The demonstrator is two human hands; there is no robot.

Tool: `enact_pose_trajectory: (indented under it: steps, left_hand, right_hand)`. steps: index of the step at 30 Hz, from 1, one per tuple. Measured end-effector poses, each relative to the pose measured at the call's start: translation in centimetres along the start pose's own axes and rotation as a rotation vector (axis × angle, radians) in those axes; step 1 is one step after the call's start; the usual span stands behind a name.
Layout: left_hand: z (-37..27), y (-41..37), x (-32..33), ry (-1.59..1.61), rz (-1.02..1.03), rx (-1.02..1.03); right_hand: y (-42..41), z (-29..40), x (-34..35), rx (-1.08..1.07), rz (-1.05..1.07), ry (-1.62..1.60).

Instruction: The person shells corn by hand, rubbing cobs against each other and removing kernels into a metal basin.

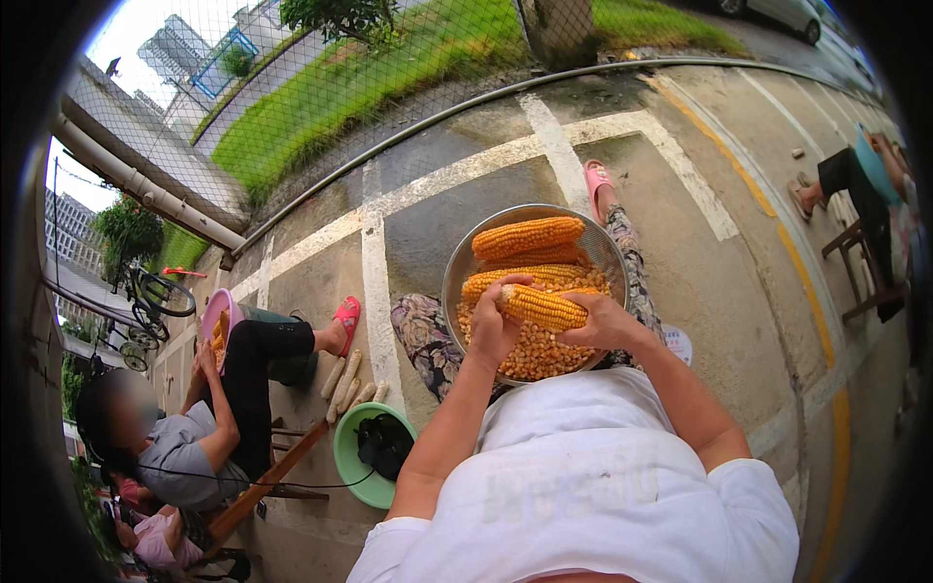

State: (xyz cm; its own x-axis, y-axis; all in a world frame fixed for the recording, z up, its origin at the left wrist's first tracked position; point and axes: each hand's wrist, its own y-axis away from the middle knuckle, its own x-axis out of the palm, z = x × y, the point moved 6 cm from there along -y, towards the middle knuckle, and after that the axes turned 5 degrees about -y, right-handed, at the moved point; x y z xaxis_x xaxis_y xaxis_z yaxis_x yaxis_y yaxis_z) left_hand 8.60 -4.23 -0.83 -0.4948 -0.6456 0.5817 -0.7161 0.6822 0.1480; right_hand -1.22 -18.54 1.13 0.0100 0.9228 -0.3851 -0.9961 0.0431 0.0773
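Observation:
An ear of dried yellow corn (543,307) is held level between both my hands, over a metal mesh basin (461,270) on my lap. My left hand (494,321) grips its paler left end. Around the right end closes my right hand (601,321). Loose corn kernels (547,357) cover the near part of the basin. Beyond the held ear lies another corn ear (531,274), its near side partly hidden by my hands. Toward the far rim rests a deeper orange ear (528,237), with a further one just below it.
Left of me stands a green plastic basin (348,444) with a black item inside. Several bare corncobs (342,386) lie on the concrete beside it. A seated person (182,452) holds a pink basin (216,306) with corn. Another person (853,182) sits at the far right.

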Motion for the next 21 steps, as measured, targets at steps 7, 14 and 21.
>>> enact_pose_trajectory:
  steps: [7,14,21]
  left_hand:
    - [-1.5,-0.1,1.0,-0.227,0.092,-0.001]
    - [0.0,-1.1,-0.9,-0.313,-0.021,-0.054]
    - [-0.1,-0.1,-0.8,-0.118,-0.181,-0.132]
  right_hand:
    - [0.2,0.1,-0.2,0.246,0.269,-0.222]
    - [0.7,0.3,0.5,-0.072,-0.035,0.086]
    - [0.4,0.0,1.0,0.033,-0.028,0.202]
